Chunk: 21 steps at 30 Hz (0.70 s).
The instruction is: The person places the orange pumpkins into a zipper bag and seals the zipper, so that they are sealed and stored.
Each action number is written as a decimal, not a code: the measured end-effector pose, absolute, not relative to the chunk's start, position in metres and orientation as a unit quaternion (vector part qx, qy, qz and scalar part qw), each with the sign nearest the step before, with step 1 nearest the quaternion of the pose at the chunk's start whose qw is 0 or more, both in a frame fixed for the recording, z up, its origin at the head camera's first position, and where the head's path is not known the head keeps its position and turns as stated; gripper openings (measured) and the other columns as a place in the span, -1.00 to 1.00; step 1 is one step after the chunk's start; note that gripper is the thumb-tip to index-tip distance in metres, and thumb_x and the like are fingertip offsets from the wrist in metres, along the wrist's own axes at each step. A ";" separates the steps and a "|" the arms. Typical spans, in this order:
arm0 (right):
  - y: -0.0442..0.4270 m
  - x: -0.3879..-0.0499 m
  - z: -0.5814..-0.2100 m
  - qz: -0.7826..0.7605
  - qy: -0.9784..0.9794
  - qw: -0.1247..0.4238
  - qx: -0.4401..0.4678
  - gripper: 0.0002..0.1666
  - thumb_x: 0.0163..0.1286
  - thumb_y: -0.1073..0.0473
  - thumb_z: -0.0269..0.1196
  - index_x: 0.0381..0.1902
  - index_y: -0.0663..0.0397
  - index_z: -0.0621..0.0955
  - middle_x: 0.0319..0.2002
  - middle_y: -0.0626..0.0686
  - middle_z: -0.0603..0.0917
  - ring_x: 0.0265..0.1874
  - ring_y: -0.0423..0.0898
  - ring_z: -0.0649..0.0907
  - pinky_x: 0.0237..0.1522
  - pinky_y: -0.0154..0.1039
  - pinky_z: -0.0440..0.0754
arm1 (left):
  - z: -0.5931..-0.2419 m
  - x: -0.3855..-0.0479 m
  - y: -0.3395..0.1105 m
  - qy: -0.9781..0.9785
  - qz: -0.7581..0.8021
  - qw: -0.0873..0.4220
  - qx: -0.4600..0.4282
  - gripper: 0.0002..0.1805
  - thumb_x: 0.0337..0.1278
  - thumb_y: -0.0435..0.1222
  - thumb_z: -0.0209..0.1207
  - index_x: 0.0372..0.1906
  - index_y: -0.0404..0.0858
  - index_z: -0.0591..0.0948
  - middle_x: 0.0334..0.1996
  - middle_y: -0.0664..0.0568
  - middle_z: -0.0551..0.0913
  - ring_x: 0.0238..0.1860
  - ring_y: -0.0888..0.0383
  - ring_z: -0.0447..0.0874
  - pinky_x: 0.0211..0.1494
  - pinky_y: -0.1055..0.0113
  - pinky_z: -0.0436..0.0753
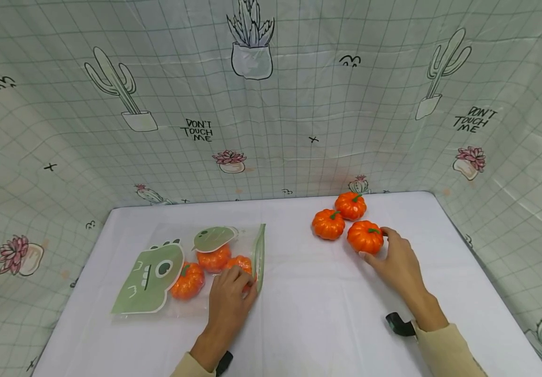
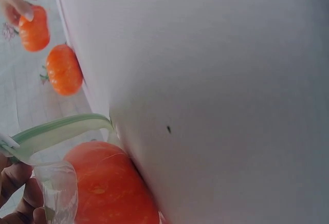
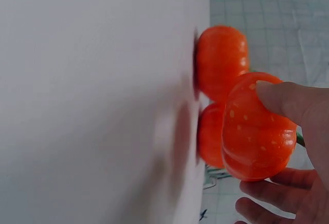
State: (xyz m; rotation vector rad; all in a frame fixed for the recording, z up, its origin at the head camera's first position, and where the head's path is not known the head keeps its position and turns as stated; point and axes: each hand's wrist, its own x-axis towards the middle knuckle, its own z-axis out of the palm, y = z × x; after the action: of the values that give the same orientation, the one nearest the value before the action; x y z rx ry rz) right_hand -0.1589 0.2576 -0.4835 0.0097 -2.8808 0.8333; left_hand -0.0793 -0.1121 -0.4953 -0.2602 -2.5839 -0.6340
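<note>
Your right-hand pumpkin [image 1: 365, 236]: up off the tabletop [image 1: 308, 324], at its right side, gripped between thumb and fingers of your right hand [image 1: 399, 262]. Just beyond it, 2 loose pumpkins [image 1: 328, 224] sit on the tabletop near the back edge. Well apart, on the left, lies the clear bag [image 1: 134, 293] with green printed shapes, at least 3 bagged pumpkins [image 1: 188, 281] inside; your left hand covers part, so can't tell the full count. Your left hand [image 1: 230, 297] pinches the bag by its green-edged mouth. Hands well apart. Patterned cloth [image 1: 289, 104] behind.

Step in hand looks like 1 pumpkin being picked up while the bag is steadied. Next move likely calls for carrying it left, grip firm on that smooth skin, mouth kept spread.
</note>
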 end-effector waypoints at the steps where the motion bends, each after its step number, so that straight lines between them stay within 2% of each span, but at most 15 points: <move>1: 0.255 -0.157 -0.481 0.278 -0.957 0.078 0.010 -0.02 0.29 0.02 0.51 0.42 0.50 0.34 0.23 0.54 0.53 0.15 0.47 0.53 0.16 0.41 0.53 | -0.495 -0.079 -0.112 -0.940 -0.230 0.233 -0.095 -0.78 -0.03 -0.32 0.61 -0.40 -0.16 0.72 -0.39 0.10 0.53 -0.28 0.11 0.50 -0.19 0.23 0.50; 8: 0.231 -0.145 -0.476 0.276 -0.955 0.094 0.051 -0.03 0.24 0.04 0.56 0.41 0.45 0.38 0.21 0.47 0.58 0.12 0.41 0.56 0.13 0.35 0.56 | -0.495 -0.079 -0.112 -0.940 -0.232 0.231 -0.094 -0.78 -0.03 -0.32 0.61 -0.40 -0.16 0.73 -0.39 0.10 0.52 -0.29 0.11 0.49 -0.19 0.23 0.50; 21: 0.182 -0.141 -0.488 0.290 -0.948 0.076 0.111 -0.02 0.16 0.09 0.62 0.40 0.40 0.42 0.22 0.39 0.62 0.17 0.35 0.60 0.21 0.29 0.57 | -0.493 -0.078 -0.112 -0.940 -0.237 0.229 -0.093 -0.80 -0.02 -0.33 0.60 -0.40 -0.17 0.73 -0.39 0.11 0.51 -0.29 0.11 0.49 -0.17 0.22 0.50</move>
State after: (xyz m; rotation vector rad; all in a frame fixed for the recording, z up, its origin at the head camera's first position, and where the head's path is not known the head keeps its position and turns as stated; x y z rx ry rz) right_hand -0.1405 0.1816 -0.4878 0.3333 -2.8411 0.8685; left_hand -0.0784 -0.1117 -0.4930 -0.2550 -2.5857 -0.6519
